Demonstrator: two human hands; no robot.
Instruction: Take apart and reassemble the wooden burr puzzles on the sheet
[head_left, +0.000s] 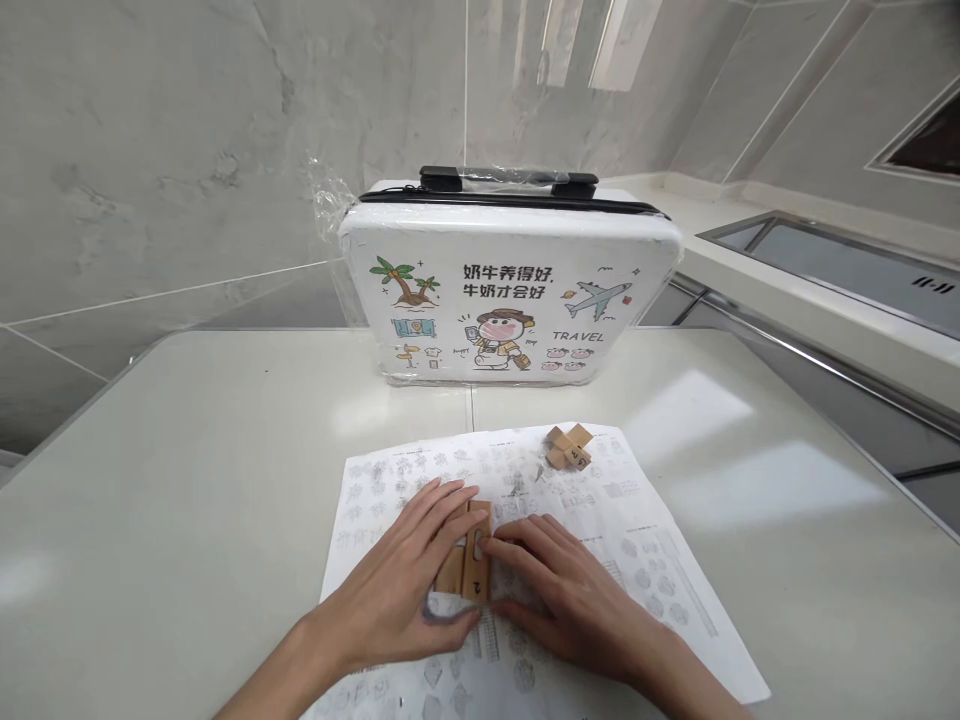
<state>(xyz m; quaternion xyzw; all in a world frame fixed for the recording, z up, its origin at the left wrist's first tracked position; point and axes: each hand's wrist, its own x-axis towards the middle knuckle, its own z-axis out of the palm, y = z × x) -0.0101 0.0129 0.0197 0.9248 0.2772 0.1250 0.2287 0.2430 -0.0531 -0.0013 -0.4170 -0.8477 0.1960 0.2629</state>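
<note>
Two notched wooden pieces (475, 580) lie side by side on a large printed paper sheet (645, 500); the right one bears a "2". My left hand (412, 570) curves over them from the left, its fingers on their upper part and its thumb near the lower end. From the right, my right hand (555, 585) touches the numbered piece's edge with its fingertips. Between them the two hands hold the pieces. Farther back on the sheet sits an assembled wooden cross puzzle (569, 447) with numbers on it, apart from both hands.
A white case (510, 300) with cartoon prints, a black handle and clear plastic wrap stands at the back of the pale table (225, 450). Behind it is a grey wall. A counter (825, 290) with a dark glass panel runs along the right.
</note>
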